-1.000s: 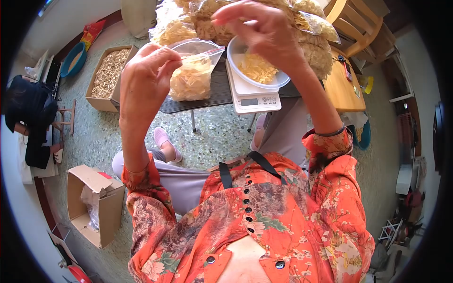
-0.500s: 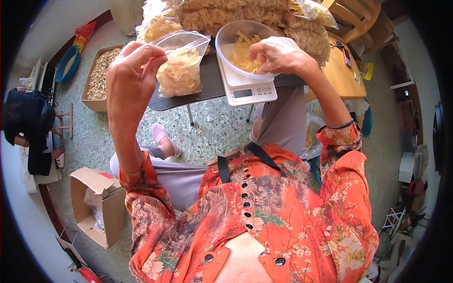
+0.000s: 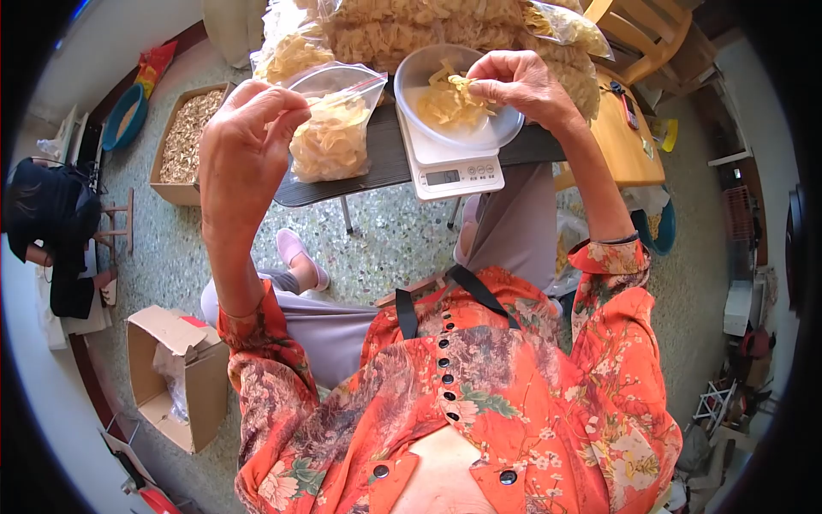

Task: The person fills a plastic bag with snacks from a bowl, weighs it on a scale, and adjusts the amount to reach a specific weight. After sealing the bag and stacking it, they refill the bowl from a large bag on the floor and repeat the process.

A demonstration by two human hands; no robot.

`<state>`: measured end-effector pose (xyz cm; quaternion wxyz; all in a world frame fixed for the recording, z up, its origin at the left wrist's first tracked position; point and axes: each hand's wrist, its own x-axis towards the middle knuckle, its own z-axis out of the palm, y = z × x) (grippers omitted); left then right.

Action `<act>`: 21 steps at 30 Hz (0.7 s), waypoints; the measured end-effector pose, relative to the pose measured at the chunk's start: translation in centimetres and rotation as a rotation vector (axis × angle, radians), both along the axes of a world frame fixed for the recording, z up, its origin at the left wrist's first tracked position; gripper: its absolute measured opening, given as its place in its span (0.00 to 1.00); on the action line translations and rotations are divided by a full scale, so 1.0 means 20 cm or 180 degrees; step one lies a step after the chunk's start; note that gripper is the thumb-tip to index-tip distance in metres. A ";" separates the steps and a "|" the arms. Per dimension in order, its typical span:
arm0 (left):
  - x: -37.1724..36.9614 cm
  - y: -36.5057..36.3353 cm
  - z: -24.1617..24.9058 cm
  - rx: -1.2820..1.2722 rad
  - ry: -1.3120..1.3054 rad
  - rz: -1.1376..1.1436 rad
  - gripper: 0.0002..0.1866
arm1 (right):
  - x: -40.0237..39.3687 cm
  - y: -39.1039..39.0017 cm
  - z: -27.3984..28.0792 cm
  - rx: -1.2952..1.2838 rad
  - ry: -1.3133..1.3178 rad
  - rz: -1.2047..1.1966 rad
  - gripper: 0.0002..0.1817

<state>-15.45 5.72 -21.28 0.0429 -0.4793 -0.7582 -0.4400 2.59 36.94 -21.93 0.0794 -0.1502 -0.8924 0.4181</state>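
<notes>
My left hand (image 3: 257, 128) is closed in a pinch on the top edge of a clear zip bag (image 3: 332, 141), holding its mouth up. Pale yellow dried slices fill much of the bag, which rests on the dark table. Over the right rim of a clear plastic bowl (image 3: 413, 107), my right hand (image 3: 522, 86) pinches a few dried slices (image 3: 467, 86). More dried slices (image 3: 447, 104) lie inside the bowl. Under it is a white kitchen scale (image 3: 455, 176), whose display digits are too small to read.
Large bags of dried slices (image 3: 419, 30) are piled at the table's back. A wooden chair (image 3: 629, 146) stands right. Left are a cardboard box of brown chips (image 3: 188, 137), a teal basin (image 3: 126, 118), an open carton (image 3: 175, 377) and another person (image 3: 51, 214).
My right hand has risen from inside the bowl to its rim, bringing dried slices up in its fingers. My left hand keeps its pinch on the bag.
</notes>
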 end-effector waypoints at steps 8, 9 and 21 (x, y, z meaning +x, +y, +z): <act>0.01 -0.01 0.01 -0.0190 -0.0123 0.0013 0.05 | 0.02 0.03 0.01 -0.0966 0.0618 -0.0368 0.10; 0.02 -0.01 0.01 -0.0177 -0.0119 0.0024 0.05 | 0.01 0.02 0.03 -0.0955 0.0622 -0.0355 0.10; 0.04 0.01 0.01 0.0193 0.0030 -0.0134 0.04 | -0.26 -0.44 0.22 -0.1154 0.1709 0.0089 0.08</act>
